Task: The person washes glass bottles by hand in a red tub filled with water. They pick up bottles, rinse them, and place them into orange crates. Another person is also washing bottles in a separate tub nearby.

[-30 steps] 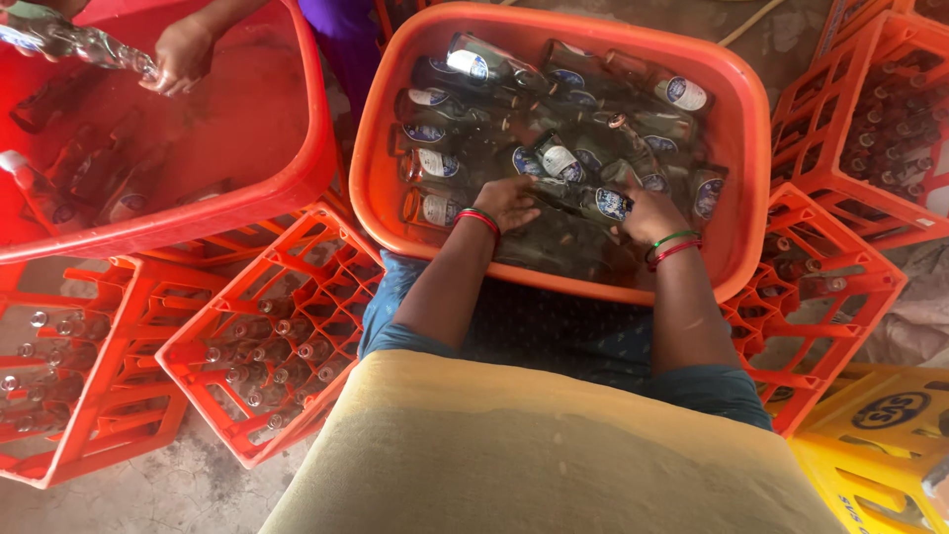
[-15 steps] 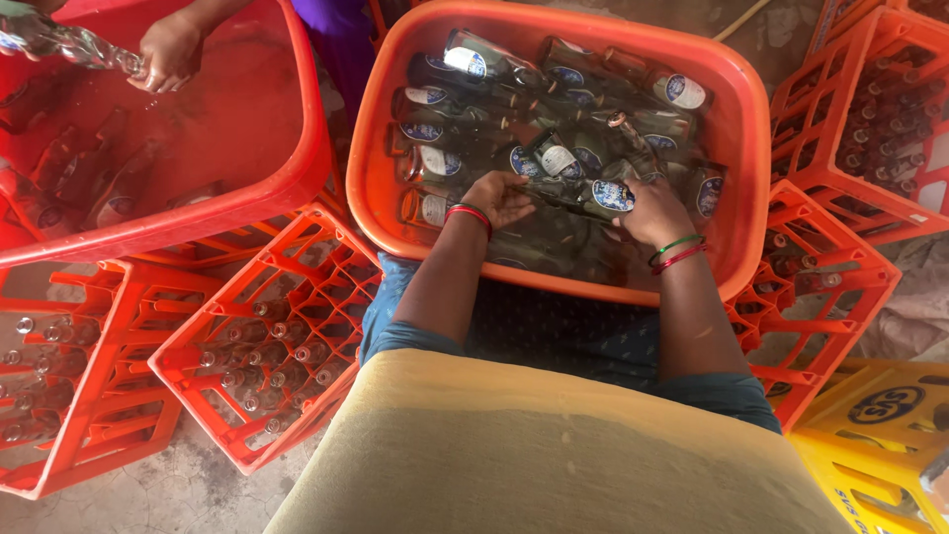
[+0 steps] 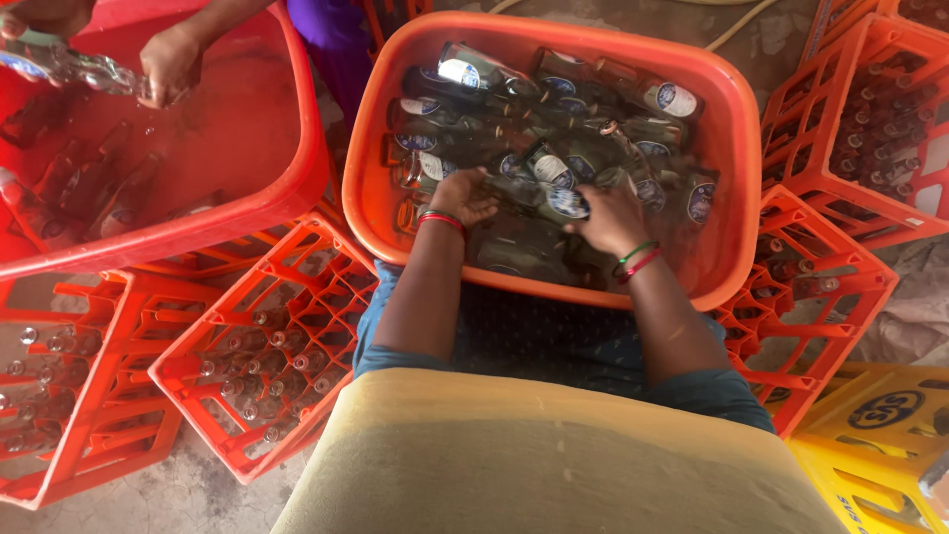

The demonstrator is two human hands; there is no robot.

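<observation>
Down in the orange tub [image 3: 376,148], both hands grip one dark bottle [image 3: 539,198] lying near the tub's front edge: left hand [image 3: 463,196] at one end, right hand [image 3: 605,220] closed over the labelled part. More bottles [image 3: 554,109] fill the tub toward its far edge. Orange crates [image 3: 267,346] flank it. At upper left, another person's hand [image 3: 168,64] holds a clear bottle [image 3: 69,64] over a red tub [image 3: 287,178].

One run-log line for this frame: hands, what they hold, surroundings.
left hand: on bottles in orange tub | right hand: grips glass bottle | water in tub | orange crates beside | other person's hand at red tub
</observation>
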